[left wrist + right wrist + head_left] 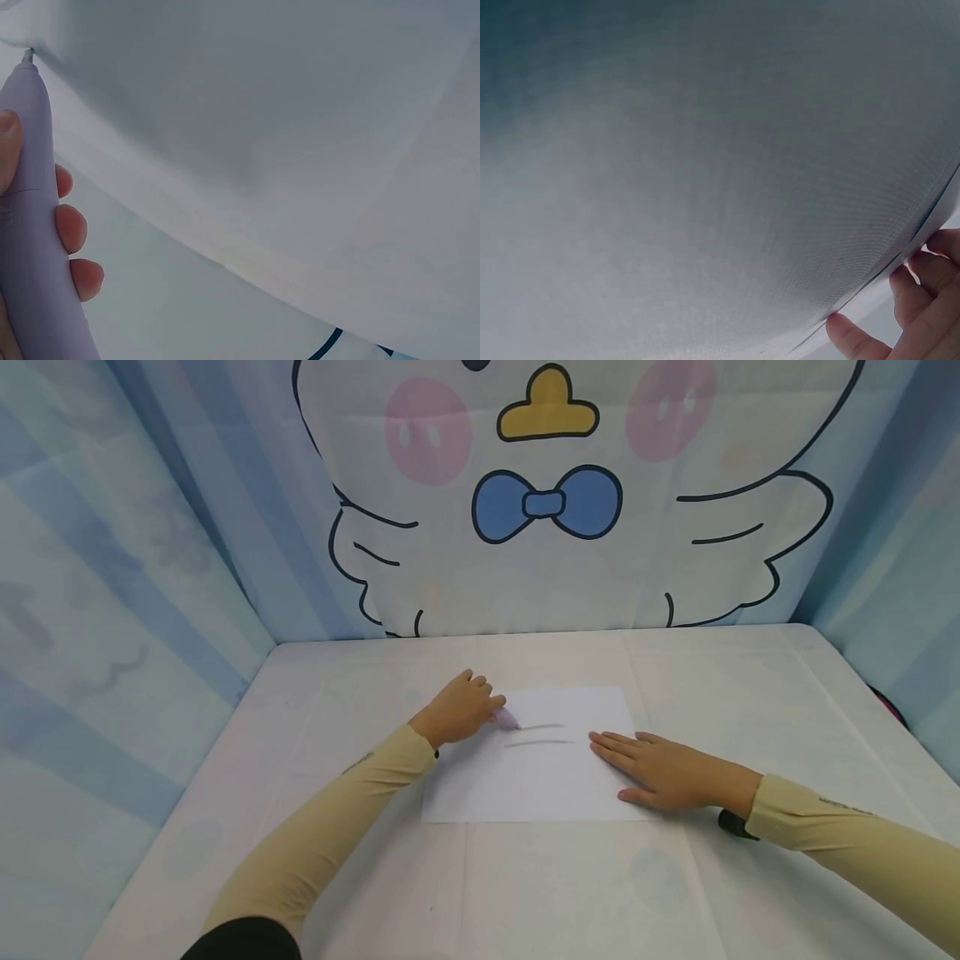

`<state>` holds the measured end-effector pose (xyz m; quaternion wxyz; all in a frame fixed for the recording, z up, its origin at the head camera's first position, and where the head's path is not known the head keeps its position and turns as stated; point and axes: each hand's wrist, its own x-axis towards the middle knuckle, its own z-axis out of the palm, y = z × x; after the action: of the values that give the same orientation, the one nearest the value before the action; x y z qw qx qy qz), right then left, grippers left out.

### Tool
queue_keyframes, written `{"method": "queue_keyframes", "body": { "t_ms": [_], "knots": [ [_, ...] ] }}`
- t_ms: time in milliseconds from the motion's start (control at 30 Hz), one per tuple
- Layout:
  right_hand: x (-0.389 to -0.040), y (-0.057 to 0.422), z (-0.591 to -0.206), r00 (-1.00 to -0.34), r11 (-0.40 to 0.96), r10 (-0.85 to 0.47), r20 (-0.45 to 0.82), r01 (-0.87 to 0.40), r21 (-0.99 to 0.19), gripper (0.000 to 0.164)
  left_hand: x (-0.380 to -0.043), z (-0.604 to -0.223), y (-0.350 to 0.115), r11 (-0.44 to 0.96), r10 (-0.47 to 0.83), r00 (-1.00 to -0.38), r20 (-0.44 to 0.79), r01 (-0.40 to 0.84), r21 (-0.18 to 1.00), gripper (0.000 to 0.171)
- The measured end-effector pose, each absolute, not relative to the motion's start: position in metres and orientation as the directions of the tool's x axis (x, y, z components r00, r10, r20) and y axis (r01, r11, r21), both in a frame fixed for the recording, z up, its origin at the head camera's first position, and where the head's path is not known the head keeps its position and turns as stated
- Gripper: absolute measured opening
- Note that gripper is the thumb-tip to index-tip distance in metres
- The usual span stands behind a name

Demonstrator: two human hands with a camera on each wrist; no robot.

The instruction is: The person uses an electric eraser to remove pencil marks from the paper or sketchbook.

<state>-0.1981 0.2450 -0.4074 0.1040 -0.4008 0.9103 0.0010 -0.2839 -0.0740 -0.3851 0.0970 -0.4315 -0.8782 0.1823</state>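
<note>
The left hand [459, 706] has its grip wrapped round a purple pen [30, 187], whose tip [28, 55] seems to meet the white paper [517, 785] at the left end of the upper of two faint grey strokes [540, 727]. Light, even pressure and a constant slant should keep the line smooth. The right hand [667, 768] grasps nothing; it lies flat on the paper's right side, and pressing evenly there would help stop slipping on the desk [555, 893]. In the head view the left hand hides part of the paper's left edge; the pen's back end runs out of the left wrist view; the blurred grey surface [667, 187] filling the right wrist view is hard to identify
</note>
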Motion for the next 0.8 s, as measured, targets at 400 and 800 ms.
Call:
{"method": "queue_keyframes", "body": {
  "t_ms": [400,800],
  "knots": [
    [-0.1980,0.2435,-0.4058,-0.664,0.686,-0.721,-0.200,-0.724,-0.070,0.069,-0.2827,-0.3837,-0.0729,0.544,0.804,-0.595,-0.005,0.739,-0.399,0.023],
    [-0.1972,0.2435,-0.4066,-0.664,0.685,-0.723,-0.191,-0.725,-0.070,0.068,-0.2857,-0.3853,-0.0712,0.529,0.808,-0.589,-0.013,0.734,-0.425,0.023]
  ]
}}
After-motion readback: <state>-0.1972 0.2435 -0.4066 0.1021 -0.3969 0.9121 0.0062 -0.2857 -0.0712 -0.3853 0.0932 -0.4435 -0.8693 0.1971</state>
